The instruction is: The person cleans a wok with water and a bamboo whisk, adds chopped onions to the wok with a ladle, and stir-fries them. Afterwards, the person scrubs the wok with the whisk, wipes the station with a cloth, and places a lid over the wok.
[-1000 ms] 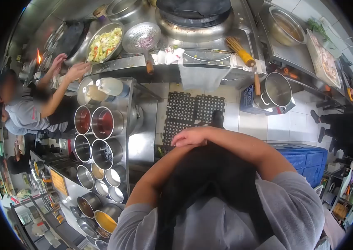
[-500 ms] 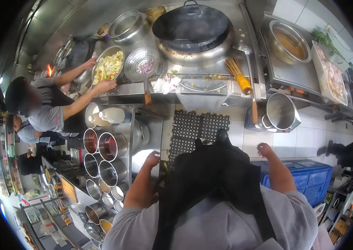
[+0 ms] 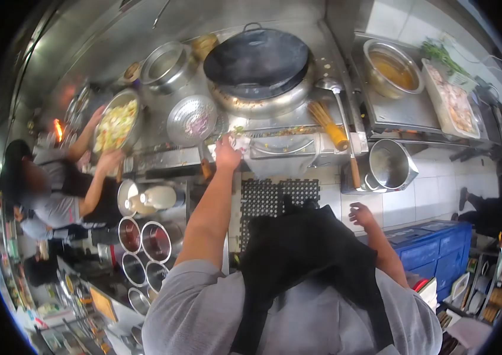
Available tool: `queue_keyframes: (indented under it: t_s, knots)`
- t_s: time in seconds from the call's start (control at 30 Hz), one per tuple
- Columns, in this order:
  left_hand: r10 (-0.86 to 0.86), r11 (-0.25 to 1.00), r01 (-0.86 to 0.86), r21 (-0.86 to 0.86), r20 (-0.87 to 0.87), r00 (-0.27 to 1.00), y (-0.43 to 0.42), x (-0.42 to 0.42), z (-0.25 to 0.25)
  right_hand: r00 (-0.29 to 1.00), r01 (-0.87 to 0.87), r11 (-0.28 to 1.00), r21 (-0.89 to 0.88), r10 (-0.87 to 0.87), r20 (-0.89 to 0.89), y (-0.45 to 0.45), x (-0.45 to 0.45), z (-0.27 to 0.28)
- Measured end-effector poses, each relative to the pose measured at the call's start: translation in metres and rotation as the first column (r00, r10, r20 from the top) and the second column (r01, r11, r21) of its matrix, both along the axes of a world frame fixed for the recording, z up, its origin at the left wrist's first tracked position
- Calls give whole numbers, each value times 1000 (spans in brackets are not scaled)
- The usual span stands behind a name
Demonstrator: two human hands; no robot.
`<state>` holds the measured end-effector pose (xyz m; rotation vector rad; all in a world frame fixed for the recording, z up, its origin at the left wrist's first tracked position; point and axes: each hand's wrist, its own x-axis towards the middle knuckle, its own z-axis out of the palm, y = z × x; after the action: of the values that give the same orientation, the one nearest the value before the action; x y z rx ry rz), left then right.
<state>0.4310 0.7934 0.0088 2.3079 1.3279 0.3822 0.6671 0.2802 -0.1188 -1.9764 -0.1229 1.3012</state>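
Note:
My left hand (image 3: 227, 154) reaches to the front edge of the stove, its fingers closed on the left side of a crumpled white cloth (image 3: 241, 144). Left of that hand lies a perforated strainer (image 3: 183, 121) with sliced purple onion (image 3: 199, 125) in it, its wooden handle (image 3: 206, 170) jutting over the edge. A black wok (image 3: 257, 61) sits on the burner beyond. My right hand (image 3: 361, 215) hangs in the air over the floor, fingers apart and holding nothing; the steel pot (image 3: 390, 165) is the nearest thing to it.
A co-worker at left holds a bowl of chopped vegetables (image 3: 116, 124). A bamboo brush (image 3: 329, 127) and a long-handled ladle (image 3: 346, 124) lie on the stove's right. Several steel pots (image 3: 156, 241) stand at lower left; blue crates (image 3: 431, 251) are at right.
My left hand has moved from beside my body forward to the white cloth. My right hand has shifted slightly left and its fingers have spread. The co-worker's bowl has moved left in view.

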Motion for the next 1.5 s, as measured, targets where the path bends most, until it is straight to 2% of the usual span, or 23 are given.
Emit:
queue_keyframes:
  t_s: [0.13, 0.27, 0.3, 0.37, 0.47, 0.6, 0.63, 0.7, 0.73, 0.83, 0.93, 0.97, 1.0, 1.03, 1.13, 1.2, 1.23, 1.3, 1.33, 1.37, 1.4, 1.47, 1.5]
  knots:
    - [27, 998, -37, -53, -183, 983, 22, 1, -27, 990, -135, 991, 12, 134, 29, -1, -54, 13]
    - [-104, 985, 70, -161, -215, 971, 32, -9, -37, 999, -48, 990, -130, 49, 9, -33, -108, 25]
    - [-111, 983, 71, -171, -240, 964, 33, -10, -30, 950, -294, 942, -162, 307, 61, -62, -107, -9]
    - [-119, 980, 66, -187, -290, 949, 33, -8, -21, 993, -100, 973, -207, 83, -87, -73, -127, 5]
    - [-80, 986, 44, -161, -222, 972, 43, -5, -42, 993, -15, 978, -209, -9, -114, -81, -139, 20]
    - [-110, 985, 123, -124, 106, 988, 60, -13, -65, 998, -43, 988, -152, 48, 29, -81, -132, 24]
    - [-21, 938, 97, -334, 223, 975, 57, -15, -53, 996, -65, 988, -137, 73, 48, -76, -130, 29]
    - [229, 708, 116, -697, 381, 896, 39, -21, -1, 987, -122, 986, -111, 132, 89, -70, -121, 34]
    - [376, 631, 155, -760, 474, 796, 25, -27, 21, 977, -170, 979, -111, 182, 108, -70, -115, 34]
    - [548, 472, 493, -731, 681, 486, -23, -50, 79, 993, -107, 994, -11, 107, 42, -76, -94, 34]
    - [483, 469, 687, -556, 812, 327, -67, -59, 102, 999, -42, 998, 42, 42, 2, -104, -73, 19]
    - [426, 471, 689, -551, 826, 370, -79, -58, 106, 999, -11, 999, 51, 13, -31, -116, -63, 12]
    - [368, 472, 690, -548, 834, 411, -91, -56, 109, 965, -240, 968, 76, 229, 126, -142, -53, -18]
    - [310, 473, 692, -546, 838, 450, -102, -55, 111, 941, -300, 953, 51, 287, 178, -160, -49, -22]
    - [357, 500, 562, -659, 748, 560, -131, -50, 81, 922, -338, 940, -37, 339, 189, -192, -35, -19]
    - [379, 544, 450, -708, 686, 621, -172, -44, 83, 982, -187, 974, -128, 188, 2, -211, -32, -15]
    - [270, 615, 404, -678, 662, 699, -175, -51, 46, 982, -188, 971, -147, 186, -28, -222, -29, -16]
    - [98, 618, 253, -745, 392, 914, -209, -69, 48, 980, -194, 965, -174, 182, -79, -243, -17, -30]
    - [-24, 668, 222, -710, 278, 960, -206, -95, -22, 985, -168, 971, -172, 158, -70, -244, -14, -27]
    - [-141, 716, 206, -667, 151, 978, -204, -120, -91, 989, -140, 976, -168, 131, -61, -245, -11, -21]
    - [-354, 662, 214, -719, -49, 934, -219, -135, -79, 993, -110, 980, -163, 103, -54, -244, -8, -19]
    - [-534, 609, 32, -793, -379, 756, -245, -196, -140, 994, -101, 985, -140, 104, 14, -236, -5, -27]
    - [-559, 562, -60, -825, -432, 708, -261, -225, -157, 994, -94, 987, -131, 101, 47, -234, -3, -33]
